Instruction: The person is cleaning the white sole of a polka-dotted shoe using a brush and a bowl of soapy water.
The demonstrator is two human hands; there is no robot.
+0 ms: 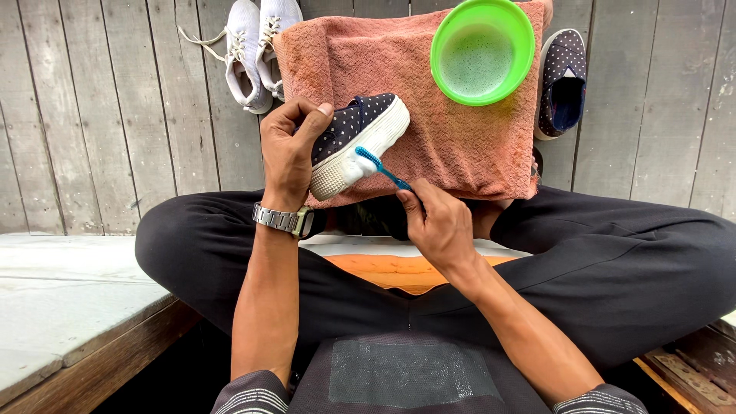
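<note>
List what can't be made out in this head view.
- Heel end of the dotted navy shoe: covered by the left hand.
- Toothbrush bristles: buried in foam on the white sole.
- Toothbrush handle end: inside the right hand.
- White sneakers: cut off by the top edge.
- Green bowl contents below the suds: hidden by foam.
- Second dotted shoe: partly behind the orange towel.

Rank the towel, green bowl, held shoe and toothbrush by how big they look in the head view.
1. Towel
2. Green bowl and held shoe: look about alike, so unranked
3. Toothbrush, partly hidden by the right hand
</note>
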